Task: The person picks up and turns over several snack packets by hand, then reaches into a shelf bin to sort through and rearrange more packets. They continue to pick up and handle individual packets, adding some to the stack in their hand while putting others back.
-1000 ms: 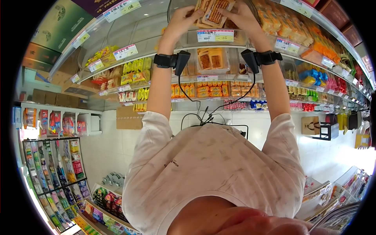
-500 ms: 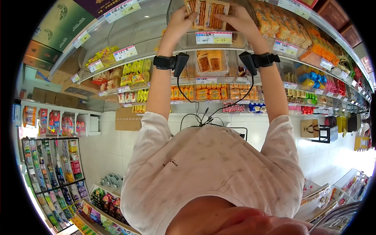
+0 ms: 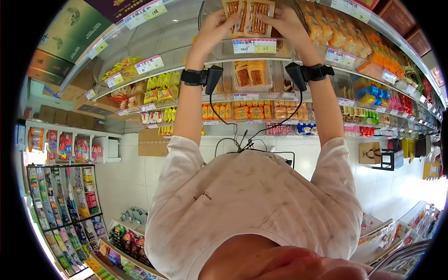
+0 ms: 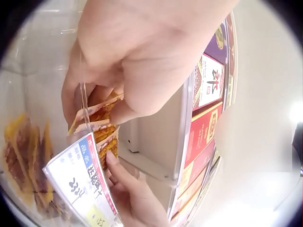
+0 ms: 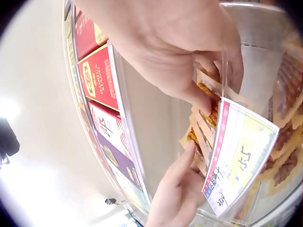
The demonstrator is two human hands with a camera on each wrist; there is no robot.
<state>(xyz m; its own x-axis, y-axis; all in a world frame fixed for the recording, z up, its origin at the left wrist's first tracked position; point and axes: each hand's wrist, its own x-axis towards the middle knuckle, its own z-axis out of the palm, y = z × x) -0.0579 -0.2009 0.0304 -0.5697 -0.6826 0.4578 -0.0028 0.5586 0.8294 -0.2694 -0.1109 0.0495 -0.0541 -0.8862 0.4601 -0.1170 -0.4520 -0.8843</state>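
Moved: the held snack packets [image 3: 259,18], slanted and overlapped one second ago, have been brought more upright and side by side.
Packets' place: held between the two hands, just behind the price tag [image 3: 254,46], at the front of the clear bin [image 5: 255,6].
Left grip: one edge is pinched by the left hand [image 3: 212,32], thumb in front, fingers behind.
Right grip: the opposite edge is pinched likewise by the right hand [image 3: 289,25].
Long axis: set across the line from hand to hand.
Nearer hand: neither; both are touching.
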